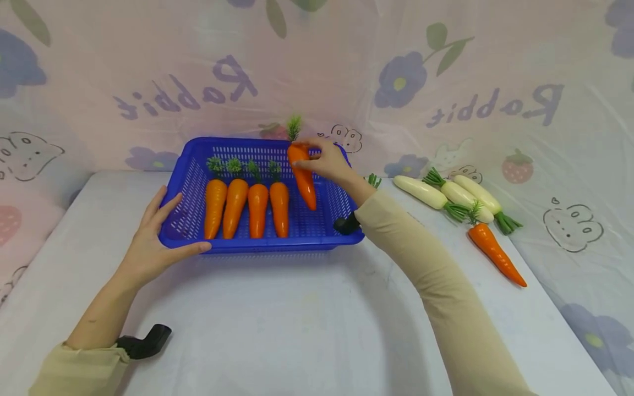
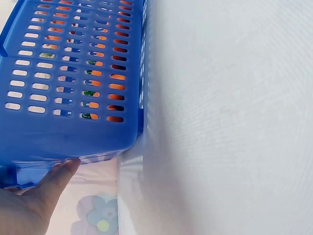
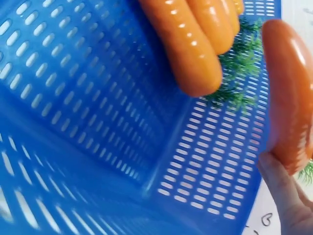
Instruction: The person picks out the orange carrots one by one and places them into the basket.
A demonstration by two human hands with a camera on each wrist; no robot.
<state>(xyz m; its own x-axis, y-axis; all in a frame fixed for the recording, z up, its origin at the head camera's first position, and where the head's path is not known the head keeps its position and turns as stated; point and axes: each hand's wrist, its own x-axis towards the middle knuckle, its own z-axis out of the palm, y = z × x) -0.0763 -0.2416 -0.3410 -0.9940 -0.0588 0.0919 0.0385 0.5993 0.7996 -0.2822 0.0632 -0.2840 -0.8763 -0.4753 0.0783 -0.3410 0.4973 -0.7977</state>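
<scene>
Near the blue basket's back right, my right hand [image 1: 324, 158] pinches a carrot [image 1: 303, 179] near its leafy top, its tip pointing down over the basket [image 1: 238, 242]. The right wrist view shows the thumb or a finger against the held carrot [image 3: 288, 93]. Inside the basket lie several more carrots [image 1: 257, 212] in a row, green tops toward the back. My left hand [image 1: 151, 242] is spread at the basket's front left corner, thumb along the front rim and straight fingers by the left side. The left wrist view shows its thumb [image 2: 61, 178] against the basket wall [image 2: 73, 139].
To the right lie several white radishes [image 1: 468, 199] with green stems, one mostly hidden behind the right arm. Another carrot [image 1: 497, 254] lies in front of them. A white cloth covers the table [image 1: 297, 324], and a printed curtain [image 1: 317, 66] hangs behind.
</scene>
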